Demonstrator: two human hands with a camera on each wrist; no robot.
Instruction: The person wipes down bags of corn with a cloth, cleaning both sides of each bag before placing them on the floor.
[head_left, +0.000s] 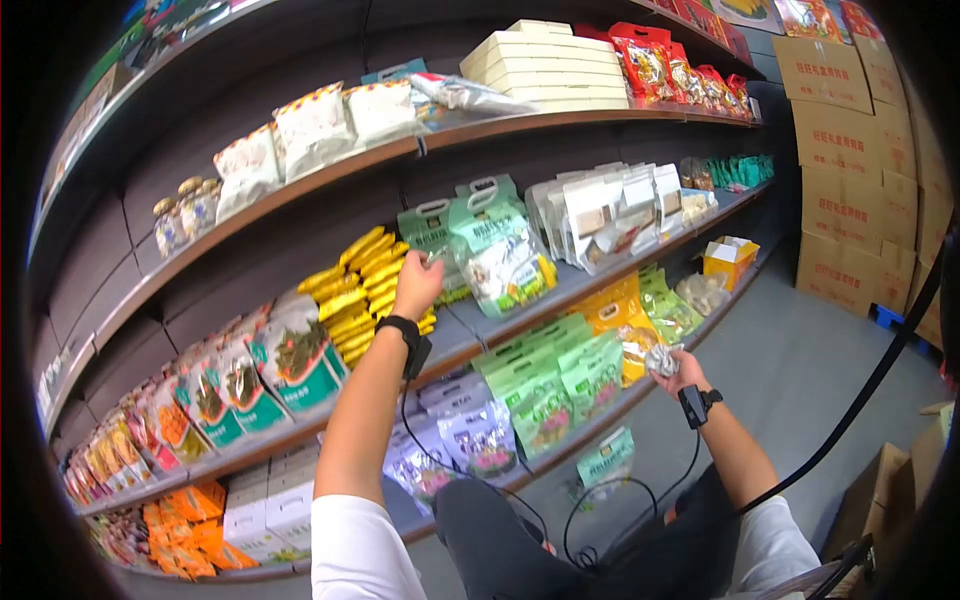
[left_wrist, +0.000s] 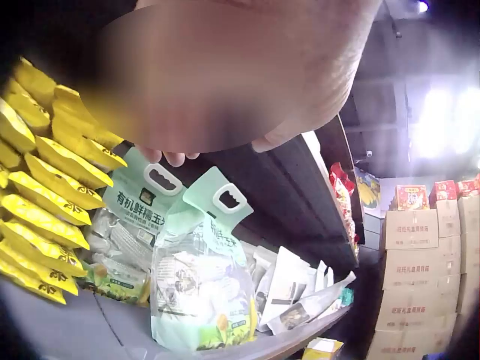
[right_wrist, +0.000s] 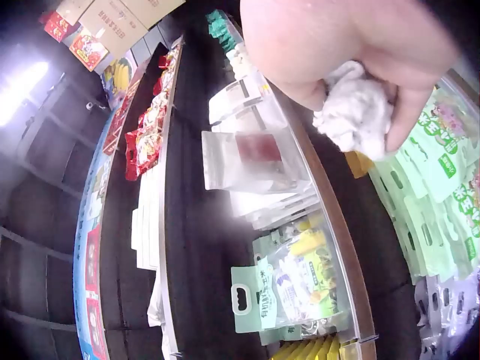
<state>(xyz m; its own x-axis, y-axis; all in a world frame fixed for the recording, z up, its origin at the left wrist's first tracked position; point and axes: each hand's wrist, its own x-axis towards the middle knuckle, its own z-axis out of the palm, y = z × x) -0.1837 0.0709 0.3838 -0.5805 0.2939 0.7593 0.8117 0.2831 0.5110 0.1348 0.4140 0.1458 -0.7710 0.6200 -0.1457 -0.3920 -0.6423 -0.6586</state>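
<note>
My left hand [head_left: 419, 286] reaches over the middle shelf, beside a stack of yellow packets [head_left: 343, 302] and in front of a pale green handled bag [head_left: 424, 222]. In the left wrist view its fingertips [left_wrist: 174, 159] overlap the top of that bag, thumb spread apart, with nothing visible between them. A second green bag [head_left: 497, 250] with a white handle stands just to the right. Lower and farther right, my right hand [head_left: 686, 372] grips a crumpled white cloth [right_wrist: 354, 112] between thumb and fingers, in front of a yellow bag [head_left: 630, 318] on the lower shelf.
White window pouches [head_left: 605, 215] line the middle shelf to the right. Green bags [head_left: 545, 385] and purple bags [head_left: 478, 435] fill the shelf below. Cardboard cartons [head_left: 845, 180] are stacked at right. A black cable [head_left: 870, 400] crosses in front of my right arm.
</note>
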